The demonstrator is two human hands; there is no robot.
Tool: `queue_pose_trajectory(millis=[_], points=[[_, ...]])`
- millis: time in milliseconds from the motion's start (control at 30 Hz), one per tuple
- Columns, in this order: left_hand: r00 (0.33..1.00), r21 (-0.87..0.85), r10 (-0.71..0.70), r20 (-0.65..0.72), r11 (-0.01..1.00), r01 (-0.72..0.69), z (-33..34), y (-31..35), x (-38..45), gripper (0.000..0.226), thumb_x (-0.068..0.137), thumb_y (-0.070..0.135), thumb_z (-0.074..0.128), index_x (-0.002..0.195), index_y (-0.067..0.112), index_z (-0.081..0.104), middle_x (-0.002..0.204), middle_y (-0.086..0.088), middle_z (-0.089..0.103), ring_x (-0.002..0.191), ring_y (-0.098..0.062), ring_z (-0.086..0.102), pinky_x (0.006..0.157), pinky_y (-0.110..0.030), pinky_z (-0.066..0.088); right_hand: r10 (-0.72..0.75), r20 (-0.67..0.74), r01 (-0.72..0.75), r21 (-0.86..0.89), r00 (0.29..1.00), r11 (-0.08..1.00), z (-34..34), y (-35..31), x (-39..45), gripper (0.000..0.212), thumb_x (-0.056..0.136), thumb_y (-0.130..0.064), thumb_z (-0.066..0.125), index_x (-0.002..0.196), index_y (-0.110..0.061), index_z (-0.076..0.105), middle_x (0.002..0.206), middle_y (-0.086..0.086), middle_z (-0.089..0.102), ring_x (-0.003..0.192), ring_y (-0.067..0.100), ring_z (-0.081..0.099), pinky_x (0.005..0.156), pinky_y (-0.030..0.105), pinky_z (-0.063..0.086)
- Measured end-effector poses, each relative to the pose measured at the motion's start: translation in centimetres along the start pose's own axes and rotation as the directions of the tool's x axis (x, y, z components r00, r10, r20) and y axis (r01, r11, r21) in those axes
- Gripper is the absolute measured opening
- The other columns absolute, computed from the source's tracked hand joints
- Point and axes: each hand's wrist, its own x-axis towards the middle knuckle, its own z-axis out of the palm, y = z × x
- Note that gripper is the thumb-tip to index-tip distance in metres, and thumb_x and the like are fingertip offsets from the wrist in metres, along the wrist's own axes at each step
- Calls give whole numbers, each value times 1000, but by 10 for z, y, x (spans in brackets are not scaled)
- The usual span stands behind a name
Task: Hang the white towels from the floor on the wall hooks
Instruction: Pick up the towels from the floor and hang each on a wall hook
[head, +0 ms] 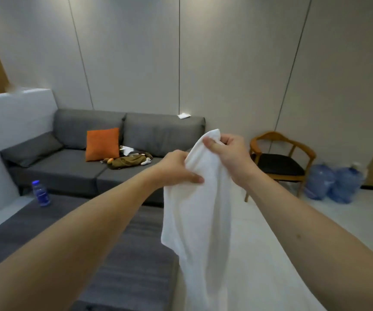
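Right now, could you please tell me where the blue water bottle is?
In the head view, the blue water bottle stands at the lower left on the grey surface in front of the grey sofa, well left of the left hand.

From my hands, I see bare wall (237,63) from 11 to 1 o'clock, with open air before it. At 10 o'clock the grey sofa (104,153) stands against the wall, an orange cushion (102,143) and clutter on its seat. At 2 o'clock a wooden chair (280,162) blocks the way, water jugs (333,184) just beside it. At 9 o'clock a blue bottle (40,194) stands on the grey mat.
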Motion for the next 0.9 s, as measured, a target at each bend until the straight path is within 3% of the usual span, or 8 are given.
queue_pose_trajectory(millis=[100,200,300,400,600,700,767,900], points=[[1000,293,-11,9,956,8,28,-11,59,27,77,32,76,100,19,71,93,3,68,87,-15,63,66,-26,50,-28,-170,21,-40,985,999,-47,9,25,57,83,-37,75,83,15,50,76,8,45,69,22,40,65,37,34],[999,396,-30,38,918,12,42,-32,116,16,81,19,64,96,15,70,84,2,64,80,-18,61,57,-24,43,15,-357,-20,-11,934,1000,-101,26,54,37,86,-32,74,83,2,59,77,8,46,70,21,42,64,35,37],[999,420,-2,-37,907,17,45,-45,180,16,87,19,58,94,13,71,84,-3,64,82,-21,60,65,-29,43,71,-515,-55,46,854,997,-150,43,92,18,89,-25,71,91,-9,62,80,9,50,72,22,45,66,36,40],[982,241,13,-188,970,34,39,-39,242,20,94,25,54,83,16,69,80,-3,63,88,-26,60,69,-29,39,119,-555,-159,-24,823,987,-184,59,139,16,91,-23,69,87,-9,62,81,10,57,72,23,53,65,36,46],[948,-251,-27,-316,966,-56,8,-6,342,20,89,21,52,79,10,65,73,0,58,73,-20,53,66,-29,41,137,-353,-227,-230,926,946,-187,77,246,17,93,-9,54,81,-7,65,82,11,61,75,24,58,64,29,46],[984,-355,20,-177,931,-83,-3,-2,362,23,88,28,59,85,8,69,73,-1,63,66,-16,59,63,-27,49,224,-59,-231,-340,973,912,-151,91,287,26,88,-36,67,80,-12,61,79,5,62,71,22,59,57,28,47],[990,-371,68,-128,922,-111,-10,-7,372,22,87,35,65,84,15,74,77,-1,69,68,-14,64,66,-29,52,250,172,-148,-456,953,878,-124,102,312,43,74,-59,76,94,-21,69,93,-6,72,82,11,70,67,26,57],[980,-384,17,-199,919,-93,-45,-36,386,25,80,43,75,95,23,77,94,-6,76,89,-26,73,79,-43,58,85,326,100,-512,942,853,-75,126,368,77,68,-44,84,136,-37,49,130,-11,58,118,10,55,97,37,52]])
